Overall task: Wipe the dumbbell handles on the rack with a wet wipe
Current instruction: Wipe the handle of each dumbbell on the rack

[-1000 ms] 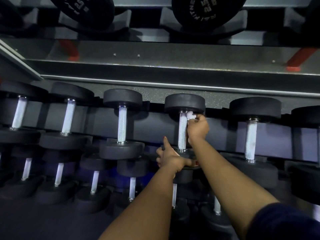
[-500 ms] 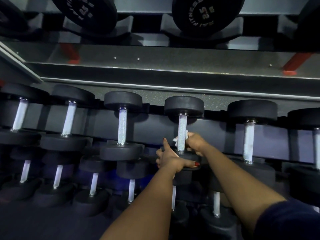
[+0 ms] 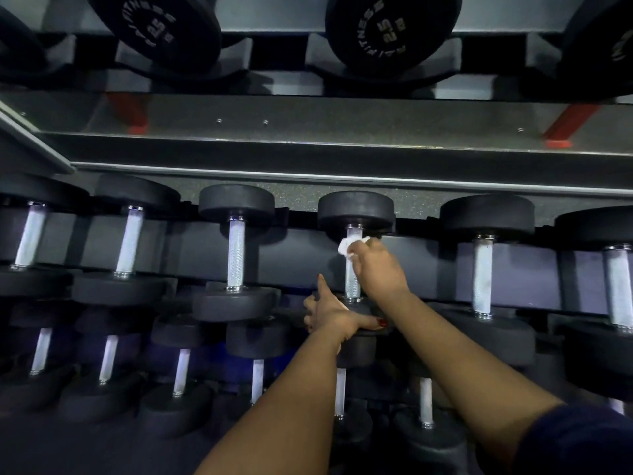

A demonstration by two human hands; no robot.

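Note:
A black dumbbell with a knurled silver handle (image 3: 352, 282) lies in the middle tier of the rack (image 3: 308, 156), its far head (image 3: 356, 210) toward the back. My right hand (image 3: 376, 269) grips the upper part of that handle with a white wet wipe (image 3: 349, 248) bunched around the bar. My left hand (image 3: 334, 315) holds the near head of the same dumbbell, thumb along its front edge and index finger pointing up. The near head is mostly hidden by both hands.
Neighbouring dumbbells flank it: one handle to the left (image 3: 236, 257) and one to the right (image 3: 483, 272), with more further out. A lower tier of smaller dumbbells (image 3: 181, 371) sits beneath. Large 25 lb dumbbell heads (image 3: 390, 29) rest on the upper shelf.
My right hand with the wipe slid down the handle to its near end, then back up to just under the far head. My left hand stayed on the near head.

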